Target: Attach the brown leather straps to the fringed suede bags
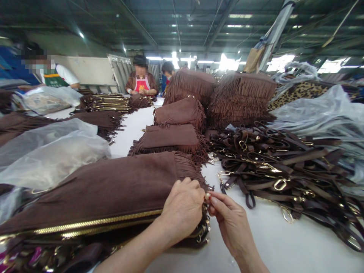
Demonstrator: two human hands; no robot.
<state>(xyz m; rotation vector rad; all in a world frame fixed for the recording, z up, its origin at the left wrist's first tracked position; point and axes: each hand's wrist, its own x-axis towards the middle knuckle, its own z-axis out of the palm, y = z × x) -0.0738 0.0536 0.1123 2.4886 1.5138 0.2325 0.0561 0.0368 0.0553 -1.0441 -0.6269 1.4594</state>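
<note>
A brown suede fringed bag (113, 185) with a gold zipper (93, 223) lies on top of a stack at the near left. My left hand (182, 208) is closed over the bag's right end, by the fringe. My right hand (230, 220) pinches a small gold metal ring (207, 196) at that same corner, fingertips touching the left hand's. What sits under the left palm is hidden.
A heap of brown leather straps with gold clasps (278, 170) covers the white table (273, 239) at right. More fringed bags (182, 113) are stacked ahead, clear plastic bags (51, 151) at left and right. Several people in aprons work at the far end.
</note>
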